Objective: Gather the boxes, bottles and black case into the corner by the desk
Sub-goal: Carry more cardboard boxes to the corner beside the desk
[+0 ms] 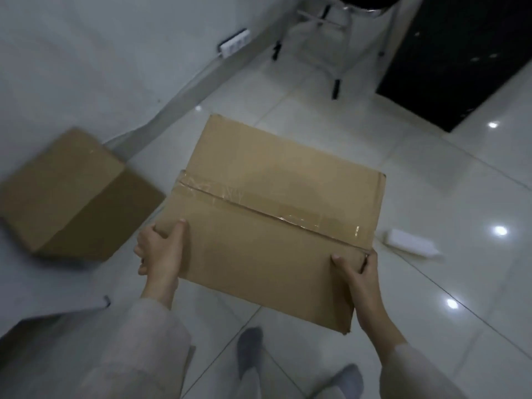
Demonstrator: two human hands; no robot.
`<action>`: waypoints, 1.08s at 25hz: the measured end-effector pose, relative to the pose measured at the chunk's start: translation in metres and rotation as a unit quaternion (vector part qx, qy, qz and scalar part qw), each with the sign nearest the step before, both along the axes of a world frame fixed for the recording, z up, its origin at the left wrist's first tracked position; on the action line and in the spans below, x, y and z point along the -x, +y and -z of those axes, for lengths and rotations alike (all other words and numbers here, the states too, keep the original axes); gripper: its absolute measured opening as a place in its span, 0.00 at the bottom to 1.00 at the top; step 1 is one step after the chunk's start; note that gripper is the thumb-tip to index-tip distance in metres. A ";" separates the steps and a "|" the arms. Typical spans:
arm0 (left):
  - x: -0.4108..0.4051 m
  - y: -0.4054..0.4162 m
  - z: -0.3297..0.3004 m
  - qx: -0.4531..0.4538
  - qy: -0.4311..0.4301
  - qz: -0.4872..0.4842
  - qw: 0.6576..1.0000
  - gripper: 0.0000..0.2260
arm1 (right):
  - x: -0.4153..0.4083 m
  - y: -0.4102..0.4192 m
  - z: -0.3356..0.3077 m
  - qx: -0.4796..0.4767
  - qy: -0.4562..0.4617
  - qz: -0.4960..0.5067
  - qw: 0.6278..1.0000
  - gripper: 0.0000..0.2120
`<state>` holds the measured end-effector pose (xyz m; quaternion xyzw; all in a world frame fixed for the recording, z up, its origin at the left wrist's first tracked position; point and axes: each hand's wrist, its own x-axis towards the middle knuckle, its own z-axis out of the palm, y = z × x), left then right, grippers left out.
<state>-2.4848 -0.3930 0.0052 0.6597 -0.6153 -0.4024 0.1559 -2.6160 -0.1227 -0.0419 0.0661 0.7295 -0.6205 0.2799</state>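
Observation:
A large taped cardboard box (pixel 270 203) hangs above the tiled floor, held between both hands. My left hand (pixel 161 249) grips its near left corner, thumb on the top face. My right hand (pixel 359 272) clamps the near right edge. A second, smaller cardboard box (pixel 72 194) stands on the floor to the left, close to the white wall. A small white box (pixel 411 243) lies on the floor to the right, partly hidden behind the carried box. No bottles or black case are in view.
A white power strip (pixel 234 43) lies along the skirting at the back. White chair legs with black feet (pixel 334 67) stand at the far end beside a black panel (pixel 460 53). A grey desk corner (pixel 43 321) juts in at bottom left. My grey-socked feet (pixel 250 349) stand on glossy tiles.

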 end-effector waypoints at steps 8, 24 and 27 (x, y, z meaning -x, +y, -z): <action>-0.235 -0.085 0.037 -0.061 0.026 -0.261 0.963 0.38 | -0.109 -0.182 0.028 -0.067 -0.040 -0.292 0.953 0.41; -0.324 -0.195 0.190 -0.233 0.026 -0.169 0.957 0.34 | -0.151 -0.404 0.143 -0.173 0.039 -0.539 0.823 0.31; -0.322 -0.183 0.203 -0.250 0.012 -0.158 0.955 0.30 | -0.169 -0.398 0.155 -0.231 0.017 -0.624 0.746 0.29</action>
